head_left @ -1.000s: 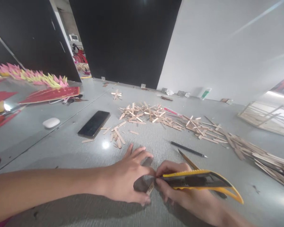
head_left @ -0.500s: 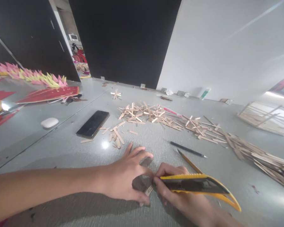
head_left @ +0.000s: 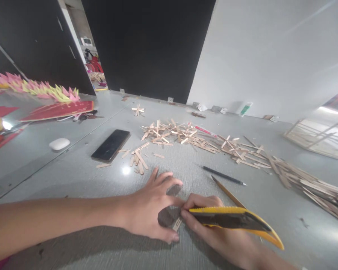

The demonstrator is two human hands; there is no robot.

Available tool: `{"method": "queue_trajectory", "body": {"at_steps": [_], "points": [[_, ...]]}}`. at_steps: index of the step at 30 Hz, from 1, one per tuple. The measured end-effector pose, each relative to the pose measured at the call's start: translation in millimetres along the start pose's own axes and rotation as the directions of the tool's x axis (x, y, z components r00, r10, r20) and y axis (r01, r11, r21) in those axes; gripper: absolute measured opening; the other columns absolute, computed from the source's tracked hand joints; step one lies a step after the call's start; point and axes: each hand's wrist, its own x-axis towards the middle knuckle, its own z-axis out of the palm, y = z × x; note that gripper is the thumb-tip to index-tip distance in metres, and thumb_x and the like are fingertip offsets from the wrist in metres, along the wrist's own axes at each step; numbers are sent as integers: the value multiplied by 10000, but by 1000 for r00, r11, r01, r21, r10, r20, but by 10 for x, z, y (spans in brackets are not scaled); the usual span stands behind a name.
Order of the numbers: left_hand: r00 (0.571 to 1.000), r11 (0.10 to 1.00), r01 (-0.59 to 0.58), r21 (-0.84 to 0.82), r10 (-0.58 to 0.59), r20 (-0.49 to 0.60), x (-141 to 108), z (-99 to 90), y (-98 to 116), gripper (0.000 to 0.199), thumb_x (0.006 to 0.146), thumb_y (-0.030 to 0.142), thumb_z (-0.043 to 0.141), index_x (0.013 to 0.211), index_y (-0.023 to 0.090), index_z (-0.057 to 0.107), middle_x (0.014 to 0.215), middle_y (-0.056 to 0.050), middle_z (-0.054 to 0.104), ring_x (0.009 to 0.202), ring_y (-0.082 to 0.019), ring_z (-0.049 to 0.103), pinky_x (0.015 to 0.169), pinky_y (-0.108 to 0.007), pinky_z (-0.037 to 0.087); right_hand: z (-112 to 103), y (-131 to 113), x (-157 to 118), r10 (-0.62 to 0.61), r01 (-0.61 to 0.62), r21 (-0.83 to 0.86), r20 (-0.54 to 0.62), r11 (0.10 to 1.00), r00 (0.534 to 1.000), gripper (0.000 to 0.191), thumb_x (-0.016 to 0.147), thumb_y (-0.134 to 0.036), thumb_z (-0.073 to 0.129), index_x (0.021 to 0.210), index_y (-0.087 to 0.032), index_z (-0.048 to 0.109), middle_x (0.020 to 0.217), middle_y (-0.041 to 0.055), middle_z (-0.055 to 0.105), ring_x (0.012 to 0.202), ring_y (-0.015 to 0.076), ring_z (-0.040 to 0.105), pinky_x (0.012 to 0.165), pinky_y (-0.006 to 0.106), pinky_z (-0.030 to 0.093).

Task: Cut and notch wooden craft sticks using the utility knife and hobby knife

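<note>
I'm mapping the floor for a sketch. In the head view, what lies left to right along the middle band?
White case → black phone → small stick cluster → black pen → long stick pile.
</note>
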Motion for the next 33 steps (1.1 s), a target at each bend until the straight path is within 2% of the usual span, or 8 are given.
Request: {"method": "queue_trajectory", "body": {"at_steps": [4,7,10,16,20,26,33], "points": [[999,999,-37,-39,39,38,25,-41,-41,673,773,728,752,1345,382,671,1702,-103,251,1565,-474,58,1145,-775,-107,4,-19,-8,47,-46,-11,50,999,998,333,984,-564,463,853,-277,570,822,-4,700,850,251,626,793,428,468],[997,996,-46,-79,51,61,47,-52,-71,706,767,733,754,1392,432,623,1727,-66,185,1575,-429,35,1173,-738,-97,18,-16,-19,71,-72,7,95,997,993,366,1004,-590,415,846,-277,515,730,-22,681,798,241,616,824,447,466],[997,994,-41,-100,48,66,61,-45,-86,752,743,742,767,1402,410,622,1727,-71,178,1575,-426,38,1187,-719,-85,22,5,-27,82,-87,31,126,996,989,373,1029,-594,394,851,-278,480,647,-55,659,750,223,613,899,478,443],[996,995,-60,-77,64,56,69,-32,-94,786,733,727,786,1430,424,590,1724,-66,193,1566,-458,38,1169,-754,-78,28,24,-22,71,-76,37,123,996,990,391,1030,-603,399,833,-273,467,679,-44,672,734,214,609,919,494,435],[995,996,-58,-64,63,75,70,-42,-91,826,733,722,789,1467,437,542,1726,-74,183,1568,-450,23,1163,-759,-78,33,7,-24,58,-60,20,91,998,994,376,1036,-572,386,829,-274,484,653,-35,658,722,210,610,885,472,459],[994,996,-47,-77,54,100,62,-57,-71,811,744,739,767,1466,446,542,1735,-48,147,1565,-465,-3,1153,-753,-122,24,0,-28,22,-22,-23,9,999,1000,316,990,-538,468,823,-282,552,778,-2,681,824,243,616,774,420,510],[997,997,-38,-72,43,58,63,-7,-65,769,732,784,734,1410,444,605,1726,-73,188,1570,-445,22,1171,-744,-74,38,35,-25,26,-25,-29,25,999,999,344,1015,-553,448,821,-284,536,744,-18,680,790,236,626,768,434,524]]}}
